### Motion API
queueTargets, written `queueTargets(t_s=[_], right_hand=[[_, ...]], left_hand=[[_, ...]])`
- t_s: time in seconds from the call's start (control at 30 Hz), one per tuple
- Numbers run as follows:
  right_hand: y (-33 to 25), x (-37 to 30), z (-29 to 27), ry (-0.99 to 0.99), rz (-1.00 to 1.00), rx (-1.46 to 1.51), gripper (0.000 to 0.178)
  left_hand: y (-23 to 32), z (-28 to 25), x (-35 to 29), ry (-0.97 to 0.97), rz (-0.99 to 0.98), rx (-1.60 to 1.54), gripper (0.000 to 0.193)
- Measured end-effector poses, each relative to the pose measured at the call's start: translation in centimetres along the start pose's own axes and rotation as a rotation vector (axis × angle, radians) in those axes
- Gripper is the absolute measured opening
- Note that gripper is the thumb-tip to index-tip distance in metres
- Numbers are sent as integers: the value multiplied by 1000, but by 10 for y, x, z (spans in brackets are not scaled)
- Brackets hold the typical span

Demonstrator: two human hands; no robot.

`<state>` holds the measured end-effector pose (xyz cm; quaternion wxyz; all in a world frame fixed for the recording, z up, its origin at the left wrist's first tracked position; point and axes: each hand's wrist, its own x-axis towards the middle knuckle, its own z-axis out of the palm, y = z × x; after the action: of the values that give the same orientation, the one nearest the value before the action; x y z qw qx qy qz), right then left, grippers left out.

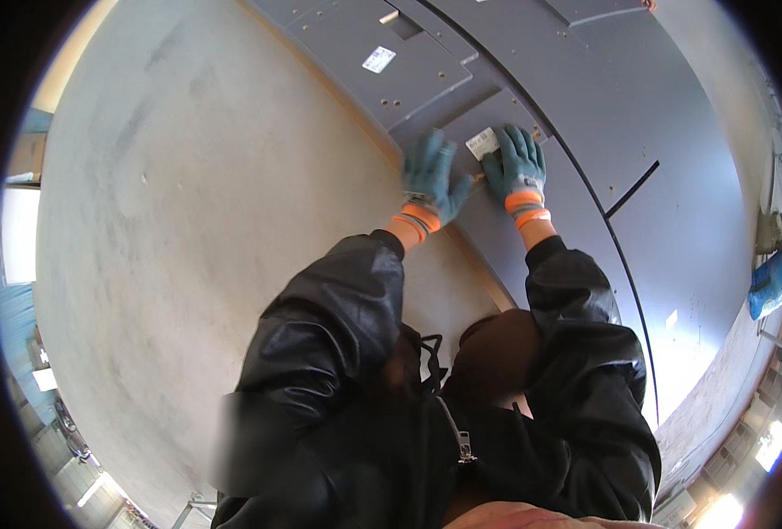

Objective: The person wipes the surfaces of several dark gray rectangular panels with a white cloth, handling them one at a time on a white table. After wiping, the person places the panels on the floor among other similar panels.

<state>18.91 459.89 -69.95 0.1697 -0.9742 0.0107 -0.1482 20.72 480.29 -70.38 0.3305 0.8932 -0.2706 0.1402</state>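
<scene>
Both my hands wear blue-green work gloves with orange cuffs. My right hand [518, 167] lies flat, fingers stretched, on a small grey panel [504, 113], right beside its white label [481, 144]. My left hand [430, 176], slightly smeared by motion, has its fingers apart at the panel's left edge; whether it touches the panel I cannot tell. Neither hand shows anything held. The small panel rests on a larger grey board [549, 212]. Farther up, another grey panel [355, 40] with drilled holes carries a second white label [378, 59].
A second large grey board [673, 229] lies to the right, past a dark curved seam, with a short black strip [633, 189] on it. Concrete-like floor [214, 194] spreads to the left. A blue bag-like item [774, 280] sits at the far right.
</scene>
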Motion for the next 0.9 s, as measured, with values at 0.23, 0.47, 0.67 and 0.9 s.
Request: queueTargets(t_s=[0.23,0.47,0.67,0.9], right_hand=[[0,4,1,-7,34,-39,48],[0,0,1,9,35,-62,50],[3,-2,3,2,39,-76,51],[-1,-1,2,60,30,-13,51]], left_hand=[[-22,0,-44,-213,-1007,-331,68],[10,-11,-29,-493,-985,-302,59],[16,-12,-12,-715,-866,10,61],[-15,11,-31,-676,-826,-69,61]])
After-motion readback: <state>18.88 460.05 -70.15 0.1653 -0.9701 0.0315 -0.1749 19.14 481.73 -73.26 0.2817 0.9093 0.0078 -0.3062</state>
